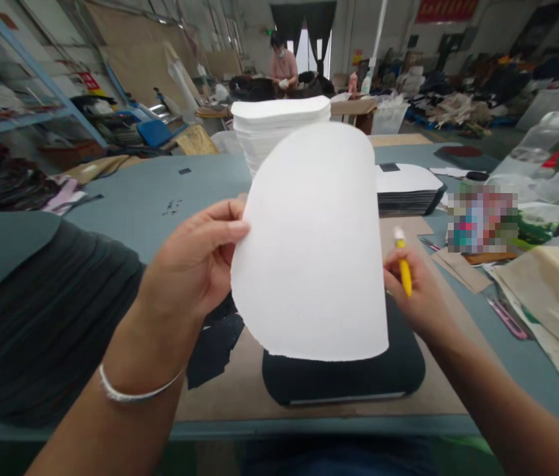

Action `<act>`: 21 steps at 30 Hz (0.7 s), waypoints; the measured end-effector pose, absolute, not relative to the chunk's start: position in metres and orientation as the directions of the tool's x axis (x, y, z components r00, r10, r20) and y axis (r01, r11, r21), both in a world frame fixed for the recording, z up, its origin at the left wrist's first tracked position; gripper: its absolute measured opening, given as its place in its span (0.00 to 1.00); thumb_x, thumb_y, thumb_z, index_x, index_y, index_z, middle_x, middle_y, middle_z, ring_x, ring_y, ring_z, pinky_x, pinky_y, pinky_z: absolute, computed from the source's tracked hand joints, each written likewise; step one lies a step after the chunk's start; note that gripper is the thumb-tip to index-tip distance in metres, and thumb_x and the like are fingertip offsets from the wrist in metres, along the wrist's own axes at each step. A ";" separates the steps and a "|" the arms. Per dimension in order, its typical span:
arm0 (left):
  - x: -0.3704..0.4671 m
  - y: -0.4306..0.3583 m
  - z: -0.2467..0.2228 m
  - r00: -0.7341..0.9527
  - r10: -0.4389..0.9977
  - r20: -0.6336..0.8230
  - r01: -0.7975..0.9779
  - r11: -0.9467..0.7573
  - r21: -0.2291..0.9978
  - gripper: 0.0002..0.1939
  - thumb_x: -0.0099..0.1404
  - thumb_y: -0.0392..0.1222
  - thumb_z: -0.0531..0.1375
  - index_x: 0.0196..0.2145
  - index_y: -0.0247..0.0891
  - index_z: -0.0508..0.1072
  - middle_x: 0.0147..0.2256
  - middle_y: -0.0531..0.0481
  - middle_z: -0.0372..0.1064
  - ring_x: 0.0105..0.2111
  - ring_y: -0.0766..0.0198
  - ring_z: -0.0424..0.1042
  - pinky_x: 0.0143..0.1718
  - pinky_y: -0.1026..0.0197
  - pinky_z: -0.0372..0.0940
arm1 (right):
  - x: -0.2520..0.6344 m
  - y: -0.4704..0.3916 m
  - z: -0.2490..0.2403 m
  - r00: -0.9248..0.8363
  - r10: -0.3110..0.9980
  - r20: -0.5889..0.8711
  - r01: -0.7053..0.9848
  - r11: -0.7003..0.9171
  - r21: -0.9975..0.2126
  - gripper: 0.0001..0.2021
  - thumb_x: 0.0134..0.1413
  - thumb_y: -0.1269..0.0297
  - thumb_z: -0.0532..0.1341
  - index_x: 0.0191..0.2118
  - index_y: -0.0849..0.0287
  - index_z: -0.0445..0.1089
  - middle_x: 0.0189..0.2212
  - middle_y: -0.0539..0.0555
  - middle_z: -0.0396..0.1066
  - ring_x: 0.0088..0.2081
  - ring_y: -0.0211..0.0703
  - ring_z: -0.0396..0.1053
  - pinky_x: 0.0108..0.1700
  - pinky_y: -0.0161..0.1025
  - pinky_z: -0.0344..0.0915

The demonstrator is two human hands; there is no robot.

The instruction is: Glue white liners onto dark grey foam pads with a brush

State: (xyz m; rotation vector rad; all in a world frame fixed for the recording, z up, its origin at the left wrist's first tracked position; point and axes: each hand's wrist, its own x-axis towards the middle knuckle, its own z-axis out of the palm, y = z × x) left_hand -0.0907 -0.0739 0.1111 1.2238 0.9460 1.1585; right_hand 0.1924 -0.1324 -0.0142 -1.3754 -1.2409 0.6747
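**White sheet up in both hands' space, bowed and light!**

Left hand [174, 264] pinches the white sheet [313, 251] by its left rim. Right hand [421, 291] grips a yellow pen [405, 276] beside the right side; whether it holds the sheet too, I can't tell. The sheet looks light, thin, springy, easily creased: opposite rims look the best grip. It's between the hands, raised over a dark pad [348, 383] near the table's front edge [229, 428]; beyond, a white stack [282, 114].

The white sheet [311, 244] hides part of the dark pad [343, 381].
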 end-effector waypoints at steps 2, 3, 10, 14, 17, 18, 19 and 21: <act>-0.112 -0.075 0.081 0.224 0.974 0.028 -0.052 -0.017 0.999 0.08 0.51 0.40 0.67 0.26 0.40 0.70 0.24 0.55 0.64 0.21 0.69 0.62 0.21 0.66 0.59 | 0.216 -0.146 -0.021 0.307 0.878 0.367 0.535 0.159 -0.830 0.15 0.57 0.52 0.65 0.41 0.53 0.62 0.31 0.50 0.65 0.31 0.43 0.64 0.34 0.40 0.64; -0.121 -0.077 0.064 0.227 0.974 0.009 0.018 -0.014 1.000 0.08 0.52 0.41 0.67 0.26 0.40 0.71 0.24 0.54 0.64 0.22 0.68 0.63 0.22 0.67 0.59 | 0.225 -0.155 -0.025 0.299 0.863 0.408 0.619 0.150 -0.771 0.14 0.59 0.52 0.65 0.41 0.53 0.63 0.32 0.50 0.66 0.32 0.43 0.65 0.35 0.41 0.64; -0.135 -0.113 -0.043 0.172 0.957 -0.234 0.364 0.159 0.918 0.15 0.60 0.53 0.61 0.25 0.40 0.66 0.20 0.55 0.61 0.21 0.66 0.63 0.23 0.64 0.58 | 0.247 -0.207 -0.075 0.288 0.900 0.327 0.779 -0.022 -0.626 0.12 0.62 0.50 0.60 0.41 0.53 0.64 0.31 0.52 0.69 0.29 0.43 0.70 0.32 0.39 0.66; -0.127 -0.126 -0.076 0.113 0.954 -0.278 0.464 0.196 0.864 0.15 0.58 0.54 0.59 0.24 0.41 0.65 0.20 0.56 0.58 0.21 0.65 0.60 0.22 0.65 0.53 | 0.249 -0.222 -0.106 0.304 0.926 0.224 0.781 -0.107 -0.615 0.13 0.61 0.49 0.60 0.40 0.52 0.64 0.29 0.51 0.70 0.28 0.44 0.72 0.31 0.40 0.68; -0.122 -0.127 -0.086 0.095 0.961 -0.258 0.512 0.175 0.841 0.14 0.59 0.53 0.58 0.24 0.41 0.65 0.21 0.55 0.60 0.24 0.64 0.62 0.25 0.64 0.55 | 0.250 -0.229 -0.117 0.336 0.924 0.182 0.783 -0.166 -0.600 0.12 0.62 0.49 0.59 0.41 0.52 0.64 0.31 0.51 0.70 0.28 0.44 0.73 0.30 0.39 0.68; -0.121 -0.126 -0.087 0.093 0.963 -0.254 0.525 0.169 0.834 0.14 0.60 0.53 0.58 0.24 0.41 0.66 0.22 0.55 0.61 0.24 0.63 0.62 0.26 0.64 0.55 | 0.251 -0.230 -0.119 0.343 0.923 0.172 0.782 -0.179 -0.597 0.12 0.63 0.49 0.59 0.41 0.52 0.64 0.31 0.51 0.70 0.28 0.44 0.73 0.30 0.39 0.68; -0.121 -0.126 -0.089 0.091 0.963 -0.255 0.537 0.168 0.827 0.14 0.60 0.53 0.58 0.24 0.41 0.66 0.22 0.54 0.61 0.25 0.63 0.63 0.26 0.63 0.56 | 0.251 -0.231 -0.121 0.344 0.925 0.164 0.780 -0.184 -0.598 0.12 0.63 0.49 0.59 0.41 0.52 0.64 0.30 0.51 0.70 0.28 0.43 0.72 0.29 0.38 0.68; -0.120 -0.124 -0.091 0.084 0.961 -0.265 0.549 0.177 0.817 0.14 0.60 0.53 0.58 0.25 0.41 0.66 0.22 0.54 0.62 0.25 0.62 0.64 0.26 0.63 0.57 | 0.252 -0.231 -0.125 0.341 0.928 0.151 0.775 -0.186 -0.604 0.12 0.62 0.49 0.59 0.41 0.52 0.64 0.29 0.50 0.69 0.26 0.43 0.71 0.28 0.38 0.68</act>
